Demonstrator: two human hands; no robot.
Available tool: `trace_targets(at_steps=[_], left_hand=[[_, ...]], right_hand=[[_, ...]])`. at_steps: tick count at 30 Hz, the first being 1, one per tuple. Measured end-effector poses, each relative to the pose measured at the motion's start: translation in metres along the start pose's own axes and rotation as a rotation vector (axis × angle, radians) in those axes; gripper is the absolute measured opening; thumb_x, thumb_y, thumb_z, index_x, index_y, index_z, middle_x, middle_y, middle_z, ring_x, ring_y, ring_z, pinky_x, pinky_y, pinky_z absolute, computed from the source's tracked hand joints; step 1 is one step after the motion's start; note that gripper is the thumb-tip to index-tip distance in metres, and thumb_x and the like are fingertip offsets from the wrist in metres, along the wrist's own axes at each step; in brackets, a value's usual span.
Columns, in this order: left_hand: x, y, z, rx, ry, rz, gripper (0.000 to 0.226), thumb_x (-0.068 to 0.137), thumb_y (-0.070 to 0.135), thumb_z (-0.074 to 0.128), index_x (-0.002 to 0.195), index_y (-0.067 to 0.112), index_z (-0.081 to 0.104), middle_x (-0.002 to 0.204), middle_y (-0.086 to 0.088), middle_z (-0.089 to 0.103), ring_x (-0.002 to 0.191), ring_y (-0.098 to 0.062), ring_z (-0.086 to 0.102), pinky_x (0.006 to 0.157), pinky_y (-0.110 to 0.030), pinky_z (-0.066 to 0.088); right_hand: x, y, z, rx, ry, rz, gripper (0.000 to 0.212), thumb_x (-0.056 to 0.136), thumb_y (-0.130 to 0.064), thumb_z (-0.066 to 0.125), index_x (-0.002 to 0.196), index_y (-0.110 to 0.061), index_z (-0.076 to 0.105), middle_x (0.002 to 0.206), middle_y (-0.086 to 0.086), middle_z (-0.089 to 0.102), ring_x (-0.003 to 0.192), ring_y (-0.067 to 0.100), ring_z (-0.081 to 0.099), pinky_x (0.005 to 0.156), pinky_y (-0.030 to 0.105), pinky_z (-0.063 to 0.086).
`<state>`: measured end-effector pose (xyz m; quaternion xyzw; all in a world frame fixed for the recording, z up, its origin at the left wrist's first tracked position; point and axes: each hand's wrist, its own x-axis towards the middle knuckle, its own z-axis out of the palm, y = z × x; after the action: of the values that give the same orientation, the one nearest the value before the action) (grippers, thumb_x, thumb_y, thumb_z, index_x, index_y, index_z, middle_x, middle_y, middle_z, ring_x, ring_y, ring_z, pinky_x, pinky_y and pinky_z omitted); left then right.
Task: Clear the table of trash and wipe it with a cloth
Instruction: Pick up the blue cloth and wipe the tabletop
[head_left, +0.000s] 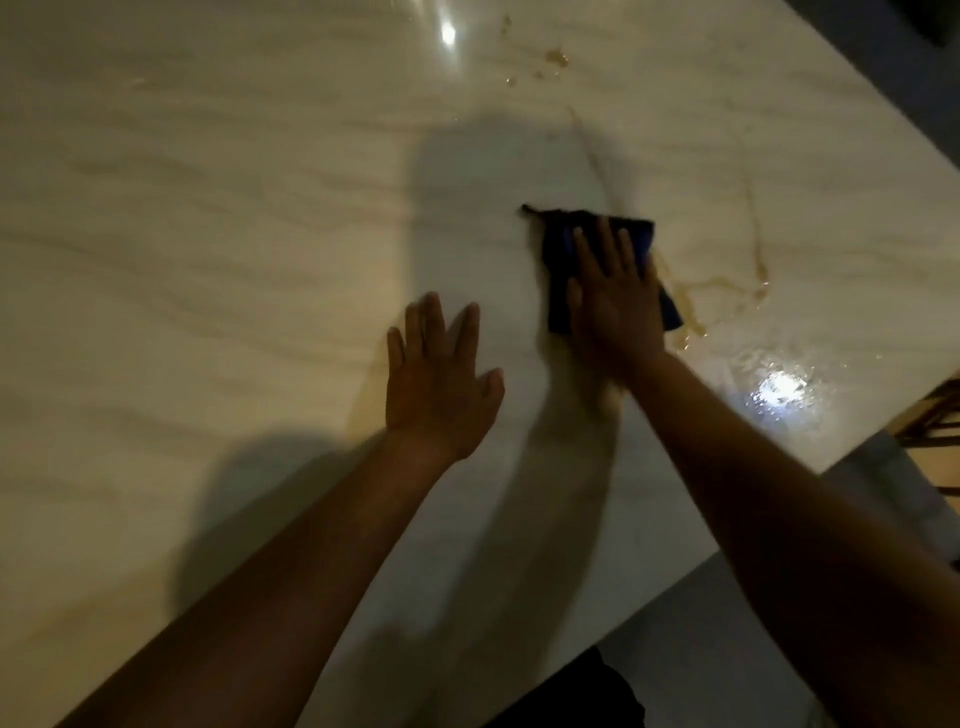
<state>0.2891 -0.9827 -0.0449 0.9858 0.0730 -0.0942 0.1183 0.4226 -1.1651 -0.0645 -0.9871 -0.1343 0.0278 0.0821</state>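
A dark blue cloth (558, 244) lies flat on the pale marble table (208, 234). My right hand (613, 301) presses on the cloth with straight, spread fingers and covers most of it. My left hand (441, 379) rests flat on the bare tabletop to the left of the cloth, fingers spread, holding nothing. A brownish liquid streak (727, 286) runs over the table just right of the cloth. More brown splashes (556, 54) sit farther away near the top.
The table's right edge (831, 467) runs diagonally from the upper right down to the bottom middle. A wooden chair part (935, 415) shows beyond that edge. A bright lamp reflection (779, 389) glares on a wet patch near my right wrist.
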Motion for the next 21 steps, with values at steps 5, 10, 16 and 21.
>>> trace_targets(at_steps=[5,10,16,21], left_hand=[[0.034,0.032,-0.003,0.02,-0.013,-0.02,0.077,0.097,0.048,0.039,0.16,0.02,0.005,0.164,-0.024,-0.003,0.151,-0.042,-0.001,0.122,-0.054,0.006],[0.05,0.047,-0.002,0.057,-0.012,-0.023,0.077,0.097,0.048,0.04,0.16,0.016,0.01,0.163,-0.026,0.002,0.149,-0.044,0.005,0.121,-0.054,0.008],[0.059,0.085,0.002,0.022,-0.024,0.015,0.078,0.09,0.049,0.032,0.159,0.015,0.018,0.163,-0.026,0.009,0.149,-0.044,0.01,0.121,-0.054,0.012],[0.055,0.11,0.013,0.012,0.014,0.126,0.071,0.09,0.042,0.03,0.153,0.009,0.035,0.158,-0.03,0.023,0.145,-0.048,0.024,0.116,-0.058,0.027]], right_hand=[[-0.105,0.011,0.001,0.016,-0.116,-0.369,0.059,0.102,-0.041,0.026,0.157,-0.028,0.01,0.165,0.002,0.003,0.152,0.024,-0.002,0.121,0.051,0.007],[-0.023,0.12,-0.02,-0.01,-0.031,-0.165,0.061,0.096,-0.04,0.025,0.155,-0.025,0.025,0.162,0.01,0.021,0.149,0.035,0.017,0.115,0.059,0.021],[0.015,0.123,-0.018,0.006,0.063,0.094,0.064,0.092,-0.036,0.025,0.153,-0.017,0.03,0.16,0.014,0.023,0.147,0.036,0.022,0.116,0.056,0.021],[-0.096,0.104,-0.021,0.039,-0.117,-0.328,0.058,0.102,-0.04,0.027,0.157,-0.03,0.012,0.165,0.0,0.004,0.152,0.022,-0.002,0.122,0.048,0.004]])
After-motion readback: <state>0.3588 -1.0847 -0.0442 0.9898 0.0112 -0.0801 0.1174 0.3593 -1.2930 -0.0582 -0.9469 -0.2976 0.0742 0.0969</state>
